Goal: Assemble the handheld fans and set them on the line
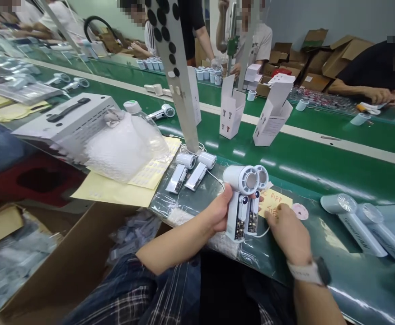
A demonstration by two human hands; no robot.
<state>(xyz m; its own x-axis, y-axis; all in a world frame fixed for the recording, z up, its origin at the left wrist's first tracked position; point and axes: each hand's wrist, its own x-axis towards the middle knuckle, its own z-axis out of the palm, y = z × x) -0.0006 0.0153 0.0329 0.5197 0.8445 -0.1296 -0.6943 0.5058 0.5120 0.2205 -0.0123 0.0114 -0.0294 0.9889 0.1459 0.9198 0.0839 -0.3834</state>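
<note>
My left hand (220, 210) is closed round a pale blue handheld fan (241, 179) whose opened handle shows a circuit board. Right behind it is a second handheld fan (261, 177), also with its board bare; whether my left hand grips this one too is hidden. My right hand (290, 232), with a watch (320, 271) on the wrist, has curled fingers beside a yellow note (275, 202) with red writing. A thin white cable (262, 234) runs from the fans' lower end toward these fingers; what they hold cannot be made out.
Two opened fans (180, 174) lie left on the dark mat (295, 257); finished fans (363, 221) lie right. A metal post (180, 90) rises behind the mat. White boxes (231, 115) stand on the green conveyor (214, 144). Co-workers sit opposite. A carton (65, 262) of wrapped parts is lower left.
</note>
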